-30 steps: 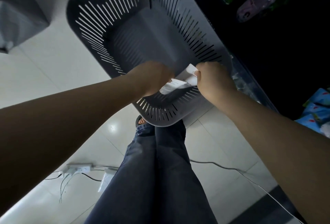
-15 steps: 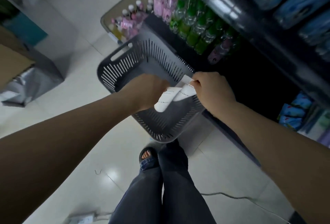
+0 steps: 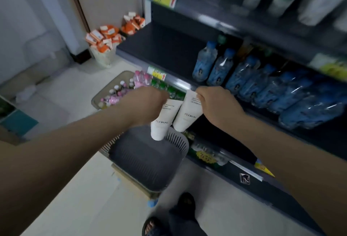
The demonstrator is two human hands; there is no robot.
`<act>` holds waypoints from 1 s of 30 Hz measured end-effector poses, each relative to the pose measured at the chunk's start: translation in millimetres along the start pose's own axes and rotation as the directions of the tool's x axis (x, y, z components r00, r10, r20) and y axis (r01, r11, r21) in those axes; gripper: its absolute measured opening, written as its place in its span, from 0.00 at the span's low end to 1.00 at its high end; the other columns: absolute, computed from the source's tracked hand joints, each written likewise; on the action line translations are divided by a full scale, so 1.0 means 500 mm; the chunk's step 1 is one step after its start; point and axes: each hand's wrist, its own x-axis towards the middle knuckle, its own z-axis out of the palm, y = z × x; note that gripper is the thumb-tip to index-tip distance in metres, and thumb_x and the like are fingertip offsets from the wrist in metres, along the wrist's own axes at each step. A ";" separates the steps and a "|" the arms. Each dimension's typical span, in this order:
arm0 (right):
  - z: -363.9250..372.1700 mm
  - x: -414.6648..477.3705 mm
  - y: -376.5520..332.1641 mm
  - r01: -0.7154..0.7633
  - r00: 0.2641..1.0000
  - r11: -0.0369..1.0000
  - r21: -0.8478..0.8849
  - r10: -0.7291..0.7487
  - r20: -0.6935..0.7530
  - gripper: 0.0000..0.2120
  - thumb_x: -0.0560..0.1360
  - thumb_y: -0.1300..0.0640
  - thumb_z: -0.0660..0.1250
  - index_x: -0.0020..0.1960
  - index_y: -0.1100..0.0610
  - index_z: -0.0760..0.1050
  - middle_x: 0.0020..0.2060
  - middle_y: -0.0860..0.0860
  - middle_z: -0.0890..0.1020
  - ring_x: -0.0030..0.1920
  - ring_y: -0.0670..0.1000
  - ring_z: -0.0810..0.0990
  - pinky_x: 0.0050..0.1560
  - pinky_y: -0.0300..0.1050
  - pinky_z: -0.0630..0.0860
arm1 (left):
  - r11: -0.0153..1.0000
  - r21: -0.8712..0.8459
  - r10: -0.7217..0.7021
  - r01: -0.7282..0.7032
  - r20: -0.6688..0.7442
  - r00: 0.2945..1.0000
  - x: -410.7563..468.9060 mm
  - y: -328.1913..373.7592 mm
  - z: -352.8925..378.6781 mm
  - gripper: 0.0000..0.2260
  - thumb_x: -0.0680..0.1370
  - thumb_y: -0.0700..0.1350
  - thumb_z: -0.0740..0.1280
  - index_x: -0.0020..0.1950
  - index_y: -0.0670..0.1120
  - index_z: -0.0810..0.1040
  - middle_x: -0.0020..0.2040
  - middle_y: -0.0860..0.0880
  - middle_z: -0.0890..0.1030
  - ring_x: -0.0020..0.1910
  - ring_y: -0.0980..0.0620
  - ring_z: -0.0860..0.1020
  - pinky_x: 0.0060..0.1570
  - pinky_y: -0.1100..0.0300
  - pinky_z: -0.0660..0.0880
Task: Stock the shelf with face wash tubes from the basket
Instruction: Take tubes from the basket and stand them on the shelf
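My left hand (image 3: 144,102) holds a white face wash tube (image 3: 162,121) by its top, cap end hanging down. My right hand (image 3: 216,104) pinches a second white tube (image 3: 188,113) the same way, right beside the first. Both tubes hang above the dark grey slotted basket (image 3: 148,162) on the floor, which looks empty inside. Past my hands, a dark shelf board (image 3: 165,47) has bare space at its left end.
Blue water bottles (image 3: 262,83) fill the right part of that shelf. A tray of pink and green bottles (image 3: 122,93) sits on the floor behind the basket, and a bin of orange boxes (image 3: 105,40) stands by the wall. My sandalled feet (image 3: 169,217) are below.
I have risen and lifted both tubes up out of the basket toward shelf height. The view has swung from the basket to the shelves.
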 end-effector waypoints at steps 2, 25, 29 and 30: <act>-0.050 -0.012 0.011 -0.022 0.999 1.000 -0.020 0.022 -0.025 0.08 0.80 0.61 0.55 0.44 0.56 0.69 0.37 0.51 0.74 0.40 0.55 0.76 0.37 0.47 0.71 | 1.000 -0.017 0.013 -0.014 -0.063 0.998 0.016 0.018 -0.048 0.06 0.77 0.40 0.59 0.43 0.48 0.74 0.39 0.49 0.79 0.39 0.46 0.77 0.42 0.50 0.78; -0.559 -0.218 0.286 -0.115 0.971 0.993 -0.026 0.107 -0.215 0.13 0.81 0.58 0.54 0.53 0.58 0.78 0.46 0.51 0.79 0.44 0.51 0.77 0.36 0.39 0.70 | 0.978 -0.050 0.181 -0.205 -0.296 0.938 0.205 0.457 -0.437 0.11 0.81 0.44 0.57 0.54 0.43 0.78 0.46 0.44 0.82 0.44 0.46 0.78 0.44 0.52 0.75; -0.615 -0.237 0.342 -0.113 0.962 0.992 -0.047 0.098 -0.256 0.12 0.81 0.58 0.55 0.52 0.57 0.77 0.49 0.52 0.79 0.46 0.52 0.77 0.43 0.43 0.71 | 0.973 -0.095 0.164 -0.208 -0.345 0.924 0.248 0.528 -0.467 0.12 0.81 0.42 0.57 0.56 0.43 0.79 0.48 0.46 0.81 0.43 0.48 0.76 0.40 0.57 0.69; -0.626 -0.239 0.355 -0.116 0.959 0.992 -0.058 0.097 -0.265 0.13 0.81 0.57 0.55 0.52 0.57 0.77 0.50 0.52 0.79 0.47 0.51 0.77 0.44 0.43 0.72 | 0.974 -0.098 0.156 -0.204 -0.362 0.919 0.258 0.544 -0.475 0.12 0.81 0.42 0.57 0.58 0.43 0.79 0.48 0.46 0.81 0.44 0.48 0.76 0.41 0.58 0.68</act>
